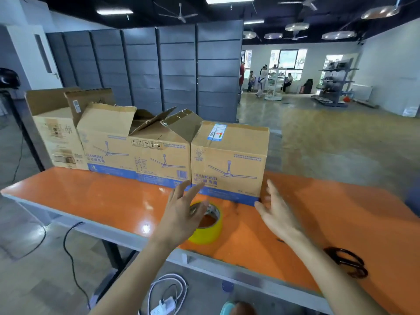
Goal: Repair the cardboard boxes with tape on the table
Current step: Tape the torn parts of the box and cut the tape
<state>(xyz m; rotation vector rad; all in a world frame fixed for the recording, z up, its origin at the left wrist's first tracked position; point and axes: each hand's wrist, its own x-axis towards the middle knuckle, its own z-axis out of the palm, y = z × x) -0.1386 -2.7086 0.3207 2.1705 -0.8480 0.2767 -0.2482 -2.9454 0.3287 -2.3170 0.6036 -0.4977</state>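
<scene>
Left hand (181, 214) and right hand (278, 212) both released; I judge the twelve-o'clock box (229, 155) light, stiff: grip its sides

three cardboard boxes stand in a row along the far edge of the orange table (91, 196). the right box (229, 155) is closed and has a blue label on top. the middle box (136, 151) has open, bent flaps. the left box (54, 133) has its flaps up. a roll of yellow tape (211, 233) lies flat near the right box.
</scene>
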